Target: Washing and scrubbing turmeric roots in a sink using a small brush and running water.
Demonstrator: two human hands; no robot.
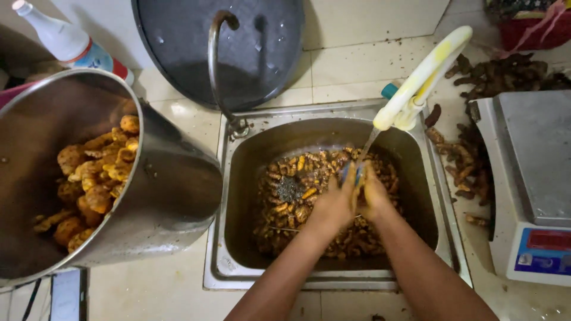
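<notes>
A large steel pot [172,184] of washed yellow roots [95,178] stands left of the sink; behind — a dark round lid [262,53] and a white bottle [65,41]; right — a weighing scale [532,184] beside unwashed brown roots [499,74].

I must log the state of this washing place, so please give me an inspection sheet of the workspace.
Surface: pale tiled counter, dirt specks, wet.
Job's things: steel sink full of wet yellow-brown roots under running tap.
Clutter: big steel pot holding cleaner roots; unwashed roots on counter; weighing scale; dark round pan; spray bottle.
Grips: left hand and right hand together under the water, rubbing roots; grip not clear.
Cables: dark cable, bottom left.
Surroundings: red bag, top right.
</notes>
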